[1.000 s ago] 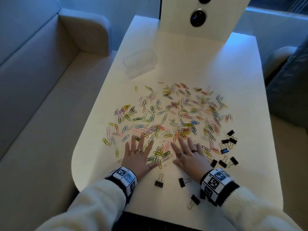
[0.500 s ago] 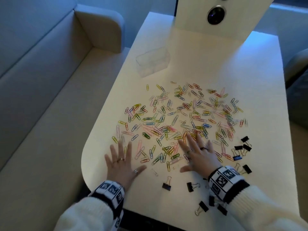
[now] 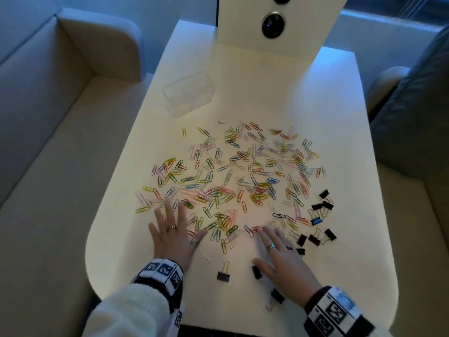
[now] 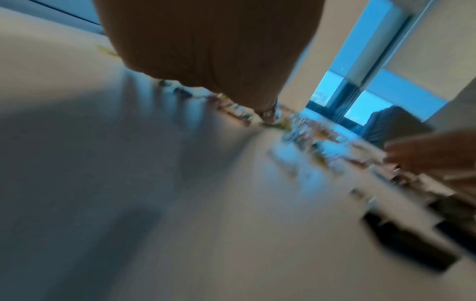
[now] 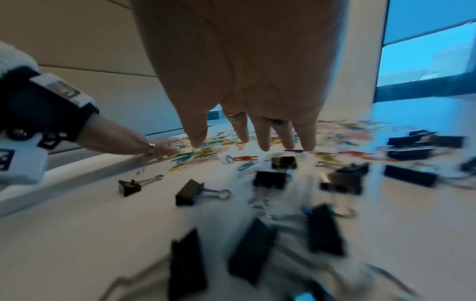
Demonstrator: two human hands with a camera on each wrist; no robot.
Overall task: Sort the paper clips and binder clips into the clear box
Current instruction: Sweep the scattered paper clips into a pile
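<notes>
table [image 3: 255,88] | paper clips [image 3: 233,176] at fingertips | left hand [image 3: 173,235], right hand [image 3: 281,257] flat, fingers spread

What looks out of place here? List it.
Coloured paper clips lie scattered loose across the table, black binder clips strewn near the right hand. The clear box holds none.

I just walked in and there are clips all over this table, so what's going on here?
A person is sorting clips by hand. Both hands lie flat and open on the table: the left hand at the near edge of the colourful paper clips, the right hand among the black binder clips. The clear box sits beyond the spread, apparently empty. Nothing is being held.
</notes>
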